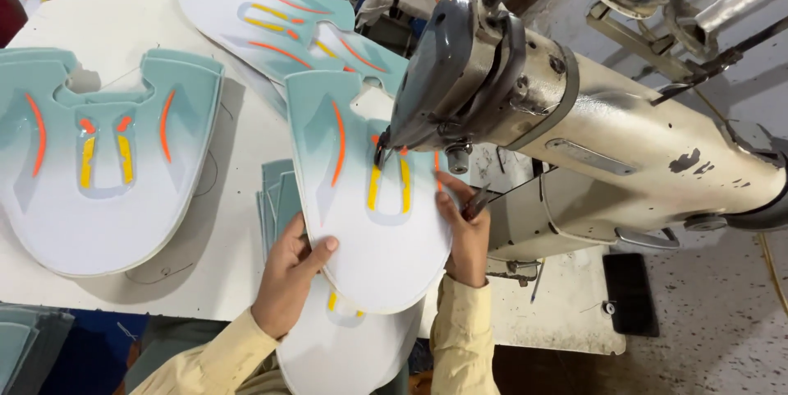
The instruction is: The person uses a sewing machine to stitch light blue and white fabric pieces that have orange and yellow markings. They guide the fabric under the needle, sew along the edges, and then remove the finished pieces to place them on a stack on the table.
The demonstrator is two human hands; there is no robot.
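Matt cloth shoe upper [369, 222] (chipped-paint metal machine [624, 149])

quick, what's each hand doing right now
Left hand: closed on the edge of the shoe upper panel, thumb on top.
Right hand: pressing the panel's other edge, a small metal tool in its fingers.
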